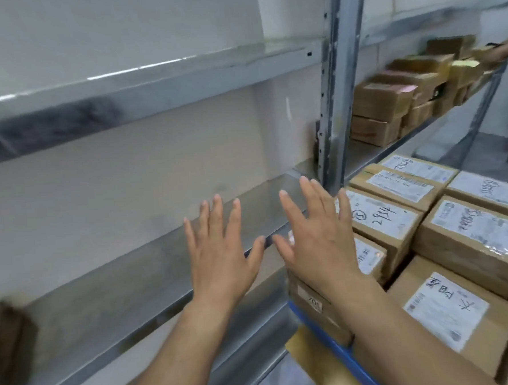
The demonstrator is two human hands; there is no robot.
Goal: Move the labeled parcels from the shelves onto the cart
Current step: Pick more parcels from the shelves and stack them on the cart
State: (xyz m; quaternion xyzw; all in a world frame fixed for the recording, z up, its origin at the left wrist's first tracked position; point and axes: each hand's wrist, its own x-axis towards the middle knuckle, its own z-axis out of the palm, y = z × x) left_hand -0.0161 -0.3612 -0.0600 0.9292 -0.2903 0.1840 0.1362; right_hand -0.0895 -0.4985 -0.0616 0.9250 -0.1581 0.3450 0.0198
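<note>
My left hand (221, 254) and my right hand (318, 236) are held out side by side, fingers spread and straight, holding nothing, above the front edge of a bare metal shelf (110, 293). To the right, several brown cardboard parcels with white labels (469, 232) are stacked on the cart, whose blue edge (339, 347) shows below my right forearm. One blurred brown parcel (6, 344) lies on the shelf at the far left. More parcels (390, 106) sit on the neighbouring shelf bay at the upper right.
A grey steel upright (335, 83) divides the two shelf bays. An upper shelf (121, 90) runs across the top. Another person's hand (494, 52) reaches toward parcels at the far right. Grey floor shows beyond the cart.
</note>
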